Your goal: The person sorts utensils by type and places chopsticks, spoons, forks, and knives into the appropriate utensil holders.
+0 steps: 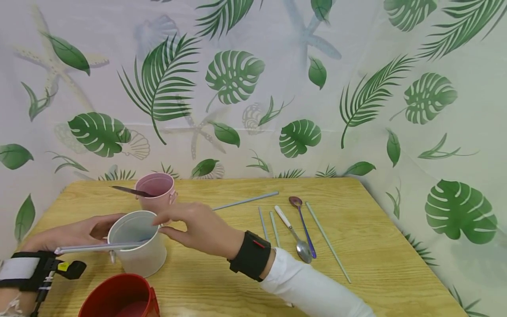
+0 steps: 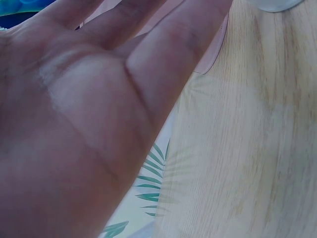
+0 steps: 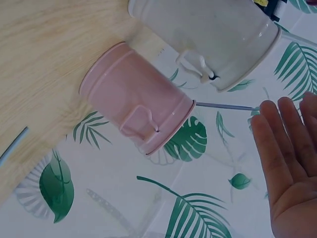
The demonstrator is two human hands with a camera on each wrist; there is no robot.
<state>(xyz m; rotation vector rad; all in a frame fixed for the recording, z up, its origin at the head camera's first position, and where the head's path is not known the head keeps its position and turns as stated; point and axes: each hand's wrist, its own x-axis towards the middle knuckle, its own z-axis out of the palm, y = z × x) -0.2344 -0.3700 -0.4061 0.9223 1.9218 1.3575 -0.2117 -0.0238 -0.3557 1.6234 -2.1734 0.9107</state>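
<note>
A white metal bucket (image 1: 144,259) stands on the table, with a pale lavender stick (image 1: 85,248) leaning out over its left rim. My left hand (image 1: 85,231) is at the bucket's left side, its fingers reaching behind it; whether they touch it I cannot tell. Its fingers (image 2: 163,54) look straight in the left wrist view. My right hand (image 1: 202,229) is at the bucket's right rim, thumb outside and fingertips over the opening. In the right wrist view its fingers (image 3: 280,134) are fairly straight, with nothing seen in them.
Behind stands a pink bucket (image 1: 152,203) holding a dark, flat-ended utensil (image 1: 132,191). A red bucket (image 1: 148,304) is in front. To the right lie a white-handled spoon (image 1: 303,251), a purple spoon (image 1: 306,226), a long green stick (image 1: 328,242), a blue-grey stick (image 1: 245,201) and short sticks (image 1: 263,222).
</note>
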